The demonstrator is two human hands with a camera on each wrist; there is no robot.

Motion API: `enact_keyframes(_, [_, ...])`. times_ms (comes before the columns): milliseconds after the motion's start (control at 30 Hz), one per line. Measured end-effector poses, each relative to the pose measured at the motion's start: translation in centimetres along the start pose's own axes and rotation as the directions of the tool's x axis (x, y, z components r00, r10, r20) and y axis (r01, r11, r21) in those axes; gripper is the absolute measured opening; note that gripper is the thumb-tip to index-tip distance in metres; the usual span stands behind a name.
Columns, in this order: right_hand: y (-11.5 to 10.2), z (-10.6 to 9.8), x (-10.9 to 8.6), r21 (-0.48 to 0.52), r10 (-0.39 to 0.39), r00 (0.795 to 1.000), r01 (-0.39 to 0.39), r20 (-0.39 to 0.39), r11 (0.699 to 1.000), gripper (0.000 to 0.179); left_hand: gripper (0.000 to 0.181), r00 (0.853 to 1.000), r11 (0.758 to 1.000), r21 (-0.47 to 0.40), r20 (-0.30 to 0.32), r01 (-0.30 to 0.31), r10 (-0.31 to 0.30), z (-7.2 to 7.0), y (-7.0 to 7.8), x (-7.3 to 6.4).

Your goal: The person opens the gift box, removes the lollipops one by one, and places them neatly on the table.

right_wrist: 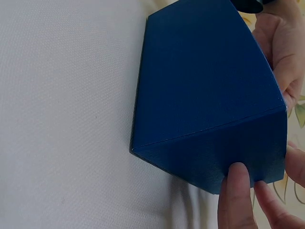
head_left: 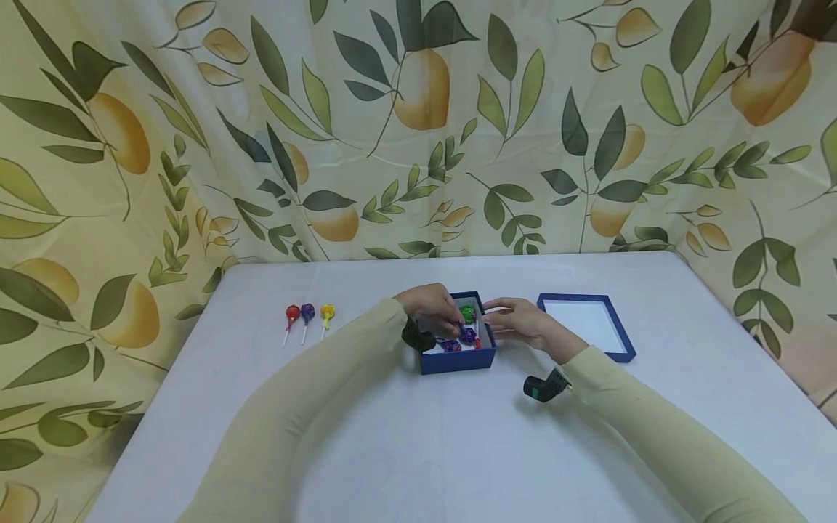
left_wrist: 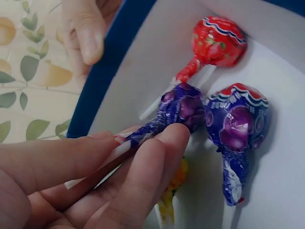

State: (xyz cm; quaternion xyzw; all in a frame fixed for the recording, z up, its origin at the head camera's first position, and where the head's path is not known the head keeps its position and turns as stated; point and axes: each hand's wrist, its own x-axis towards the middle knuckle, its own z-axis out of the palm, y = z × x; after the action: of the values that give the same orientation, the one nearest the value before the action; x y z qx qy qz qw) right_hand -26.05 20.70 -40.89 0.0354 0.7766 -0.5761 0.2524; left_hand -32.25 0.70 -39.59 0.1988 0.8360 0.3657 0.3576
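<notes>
My left hand (head_left: 430, 302) reaches into an open blue box (head_left: 458, 362) with a white inside. Between thumb and fingers it pinches the wrapped stick end of a purple lollipop (left_wrist: 183, 109). Beside that lie a second purple lollipop (left_wrist: 237, 119), a red lollipop (left_wrist: 219, 42) and a partly hidden yellow lollipop (left_wrist: 179, 176). A green lollipop (head_left: 467, 313) shows toward the back of the box in the head view. Against the box's right side rests my right hand (head_left: 526, 325), its extended fingers (right_wrist: 237, 198) touching the outer wall.
To the left on the white-covered table (head_left: 418, 443) lie a red lollipop (head_left: 292, 313), a purple lollipop (head_left: 307, 312) and a yellow lollipop (head_left: 328, 311) in a row. The blue-rimmed box lid (head_left: 587, 325) lies inside up at right. A leaf-patterned curtain (head_left: 418, 181) hangs behind.
</notes>
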Motion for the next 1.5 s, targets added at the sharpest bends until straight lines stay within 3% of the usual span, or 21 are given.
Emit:
enact_keyframes(100, [0.0, 0.0, 0.1, 0.0, -0.002, 1.0, 0.002, 0.006, 1.0, 0.056, 0.019, 1.0, 1.0, -0.02, 0.001, -0.01, 0.011, -0.2, 0.0, -0.2])
enact_keyframes(233, [-0.1, 0.1, 0.2, -0.007, -0.003, 1.0, 0.003, 0.01, 1.0, 0.057, 0.021, 0.999, 0.988, -0.155, 0.03, 0.024, -0.02, -0.4, 0.1, -0.4])
enact_keyframes(367, [-0.1, 0.1, 0.2, -0.009, 0.001, 1.0, -0.001, 0.008, 1.0, 0.055, 0.023, 0.998, 0.97, -0.238, 0.036, 0.056, -0.049, -0.7, 0.1, -0.5])
enact_keyframes(467, [-0.2, 0.0, 0.2, -0.018, -0.001, 1.0, 0.001, 0.006, 1.0, 0.055, 0.024, 0.997, 0.947, -0.312, 0.026, 0.078, -0.073, -1.0, -0.2, -0.5])
enact_keyframes(633, [-0.2, 0.1, 0.3, -0.015, 0.004, 1.0, -0.004, 0.003, 1.0, 0.055, 0.026, 0.994, 0.861, -0.497, 0.017, 0.104, -0.11, -1.1, -0.7, -1.0])
enact_keyframes(833, [-0.3, 0.2, 0.2, -0.019, 0.012, 1.0, -0.012, -0.004, 1.0, 0.056, 0.029, 0.992, 0.846, -0.532, -0.084, 0.035, -0.094, -1.1, -1.6, -2.4])
enact_keyframes(900, [-0.2, 0.2, 0.2, -0.018, 0.012, 1.0, -0.012, -0.003, 1.0, 0.056, 0.03, 0.993, 0.8, -0.6, -0.091, 0.006, -0.076, -1.2, -2.1, -3.0])
enact_keyframes(1100, [-0.2, 0.2, 0.1, -0.023, 0.014, 1.0, -0.014, -0.011, 1.0, 0.056, 0.035, 0.996, 0.593, -0.804, -0.078, -0.044, -0.033, -1.3, -3.9, -5.2])
enact_keyframes(1233, [-0.2, 0.2, 0.1, -0.023, 0.014, 1.0, -0.014, -0.015, 1.0, 0.056, 0.038, 0.994, 0.529, -0.845, -0.11, -0.077, -0.03, -1.3, -5.4, -6.8])
enact_keyframes(1333, [-0.1, 0.1, 0.2, -0.024, 0.016, 1.0, -0.016, -0.016, 1.0, 0.056, 0.039, 0.989, 0.522, -0.847, -0.145, -0.104, -0.04, -1.4, -6.6, -7.9])
enact_keyframes(1500, [0.0, 0.0, 0.3, -0.023, 0.015, 1.0, -0.015, -0.016, 1.0, 0.055, 0.041, 0.962, 0.563, -0.815, -0.246, -0.139, -0.119, -1.4, -8.3, -10.0])
